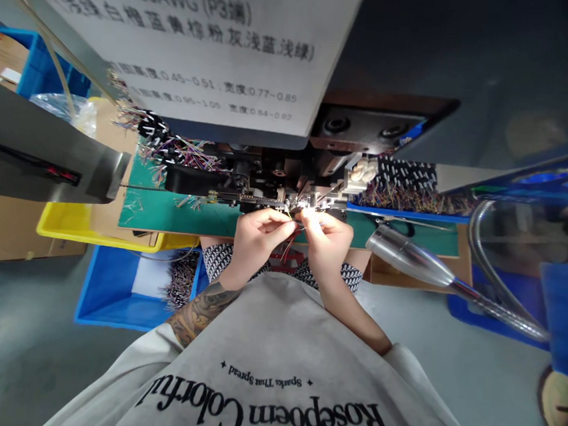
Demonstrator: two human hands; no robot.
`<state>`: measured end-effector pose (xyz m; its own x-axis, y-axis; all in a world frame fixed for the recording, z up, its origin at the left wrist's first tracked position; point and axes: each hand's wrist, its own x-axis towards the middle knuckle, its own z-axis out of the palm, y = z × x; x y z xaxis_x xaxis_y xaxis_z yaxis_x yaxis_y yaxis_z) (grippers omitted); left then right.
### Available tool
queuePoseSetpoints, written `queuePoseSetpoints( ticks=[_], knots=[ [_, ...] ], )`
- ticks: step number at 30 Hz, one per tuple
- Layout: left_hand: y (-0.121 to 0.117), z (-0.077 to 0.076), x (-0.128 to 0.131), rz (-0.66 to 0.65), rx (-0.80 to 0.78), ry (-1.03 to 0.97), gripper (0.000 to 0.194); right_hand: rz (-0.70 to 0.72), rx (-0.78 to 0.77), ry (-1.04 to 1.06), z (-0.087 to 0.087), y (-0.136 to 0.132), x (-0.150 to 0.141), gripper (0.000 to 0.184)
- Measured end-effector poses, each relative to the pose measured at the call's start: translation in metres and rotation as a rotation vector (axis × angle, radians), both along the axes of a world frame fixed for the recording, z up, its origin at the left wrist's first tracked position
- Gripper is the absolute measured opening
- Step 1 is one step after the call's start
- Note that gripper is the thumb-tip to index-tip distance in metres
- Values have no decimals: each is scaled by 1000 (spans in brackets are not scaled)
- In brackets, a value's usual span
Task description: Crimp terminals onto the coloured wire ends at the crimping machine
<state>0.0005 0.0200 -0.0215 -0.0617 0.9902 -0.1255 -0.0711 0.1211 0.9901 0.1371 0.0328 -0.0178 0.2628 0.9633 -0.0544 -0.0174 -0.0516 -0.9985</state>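
Observation:
Both of my hands are close together at the lit front of a dark bench machine (340, 128). My left hand (261, 237) pinches thin coloured wires (288, 247) between thumb and fingertips. Right beside it, my right hand (329, 241) is closed in a pinch at the same wires, its fingertips against the bright working point of the machine. Loose wire ends hang down between the hands. The exact wire in each pinch is too small to make out.
Bundles of wires (189, 154) lie left of the machine, and more fill a blue tray (409, 214) to the right. A flexible lamp (410, 255) juts in near my right hand. A green mat (188, 216) covers the bench. Below left stands a blue bin (115, 297).

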Motion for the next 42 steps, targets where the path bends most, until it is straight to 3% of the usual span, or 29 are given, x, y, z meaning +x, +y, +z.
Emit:
queuePoseSetpoints(
  ticks=[7, 13, 28, 36, 42],
  knots=[
    [0, -3, 0, -13, -32, -29, 13, 75, 15, -54, -3, -4, 0, 21],
    [-1, 5, 2, -31, -51, -27, 17, 22, 4, -36, -1, -3, 0, 31],
    [-2, 6, 0, -43, -36, -35, 24, 49, -5, -5, -7, 1, -1, 26],
    [-2, 4, 0, -11, -40, -12, 20, 149, 19, -11, -7, -3, 2, 22],
    [-3, 3, 1, -34, -63, -31, 19, 55, 50, -19, -3, -5, 3, 17]
  ],
)
